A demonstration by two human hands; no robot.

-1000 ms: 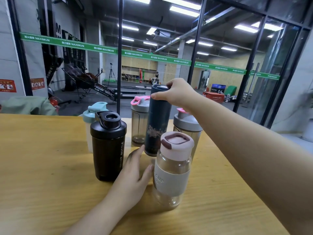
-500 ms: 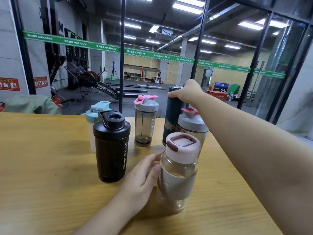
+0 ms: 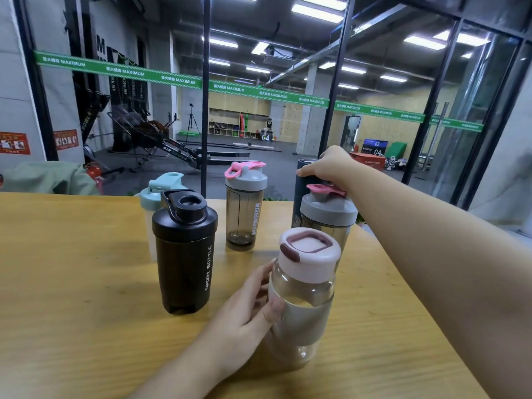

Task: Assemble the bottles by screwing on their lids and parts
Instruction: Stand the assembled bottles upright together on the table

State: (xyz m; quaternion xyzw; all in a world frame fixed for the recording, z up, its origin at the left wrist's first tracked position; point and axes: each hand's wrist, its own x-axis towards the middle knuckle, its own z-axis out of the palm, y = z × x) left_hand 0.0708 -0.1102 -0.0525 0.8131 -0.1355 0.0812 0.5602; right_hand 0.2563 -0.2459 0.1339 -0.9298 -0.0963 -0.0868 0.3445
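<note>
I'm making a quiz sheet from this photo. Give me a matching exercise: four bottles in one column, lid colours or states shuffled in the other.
Bottles:
1. SPORT BOTTLE
2. MYPROTEIN shaker
3. clear bottle
4. dark tall bottle

States:
A. pale pink lid, left hand on it
B. grey lid, pink flip cap
C. right hand grips its top
D. black lid

Pairs: 1-D, 2-B, 3-A, 4-C

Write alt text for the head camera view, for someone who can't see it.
A person's right hand grips the top of a tall dark bottle at the back of a wooden table, while the left hand holds a clear bottle with a pink lid in front. Four more lidded shaker bottles stand around them, a gym visible through glass behind.
</note>
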